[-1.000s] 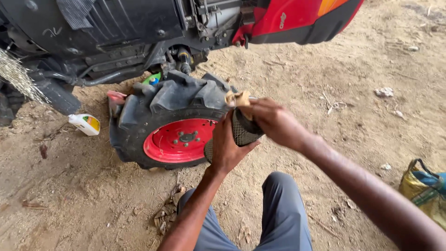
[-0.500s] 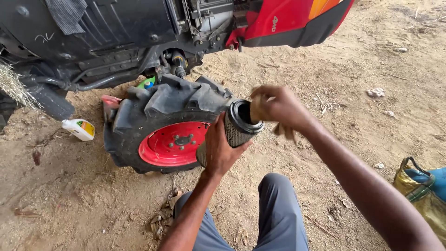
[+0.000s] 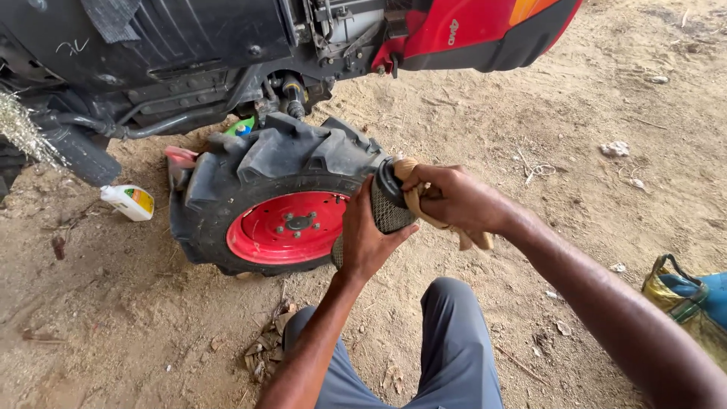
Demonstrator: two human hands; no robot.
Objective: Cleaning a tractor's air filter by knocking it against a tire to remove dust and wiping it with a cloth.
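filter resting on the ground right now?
No: the left hand holds the mesh filter up in the air in front of the tractor tyre, while the right hand presses a cloth to its end.

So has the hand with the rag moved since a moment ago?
Yes. The right hand with the tan rag went from beside the filter back onto its end, toward the red wheel.

Bottle left of wheel

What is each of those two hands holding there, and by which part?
The left hand grips a mesh-walled cylindrical filter around its side. The right hand holds a tan cloth, bunched in its fingers, against the filter's top end.
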